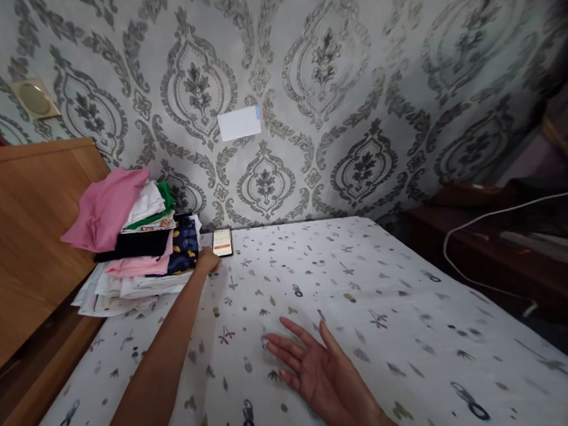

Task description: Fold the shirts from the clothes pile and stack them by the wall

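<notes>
Smartphone [222,243] screen-up on printed bedsheet [314,270]; folded clothes [136,246] stacked by wooden headboard [24,231], presumably for support; left hand [209,260] between phone and stack, grip unclear; right hand [324,373] empty, palm upturned.

Open on the bed [412,294] toward its far right corner.
Blocked near the far left corner by stacked clothes [134,246] and phone [222,241] (wall [309,137] just behind both).

Bare hands [209,260] [330,377], slender fingers [285,352], left forearm [162,358] (bare too)
</notes>
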{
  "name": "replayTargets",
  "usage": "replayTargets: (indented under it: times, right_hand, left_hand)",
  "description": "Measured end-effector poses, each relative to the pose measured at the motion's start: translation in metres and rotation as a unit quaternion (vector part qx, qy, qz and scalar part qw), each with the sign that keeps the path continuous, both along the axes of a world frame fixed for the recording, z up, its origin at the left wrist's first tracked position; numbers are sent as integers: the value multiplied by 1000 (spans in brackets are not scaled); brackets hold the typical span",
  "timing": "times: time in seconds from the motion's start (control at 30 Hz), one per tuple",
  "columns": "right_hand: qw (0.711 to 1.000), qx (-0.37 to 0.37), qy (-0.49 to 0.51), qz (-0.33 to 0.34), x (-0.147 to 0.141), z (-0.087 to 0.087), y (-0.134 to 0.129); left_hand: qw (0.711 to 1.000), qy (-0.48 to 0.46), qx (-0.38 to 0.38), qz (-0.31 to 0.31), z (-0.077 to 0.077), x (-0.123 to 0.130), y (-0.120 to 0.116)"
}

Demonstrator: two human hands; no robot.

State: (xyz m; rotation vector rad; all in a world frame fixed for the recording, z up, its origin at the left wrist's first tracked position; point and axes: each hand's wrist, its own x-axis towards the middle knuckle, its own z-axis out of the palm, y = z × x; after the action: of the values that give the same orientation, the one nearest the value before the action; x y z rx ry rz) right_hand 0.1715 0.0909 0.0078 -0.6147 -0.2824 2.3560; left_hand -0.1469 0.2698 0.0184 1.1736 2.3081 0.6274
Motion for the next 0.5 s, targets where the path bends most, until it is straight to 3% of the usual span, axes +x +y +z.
replayTargets:
  times: [0.17, 0.5]
  right_hand:
    - [1000, -8, -4, 1, 1, 0, 1]
    - [1000, -17, 3, 6, 0, -4, 3]
  left_hand:
    - [999, -5, -46, 17, 2, 2, 1]
    - [998, -27, -38, 35, 8, 8, -1]
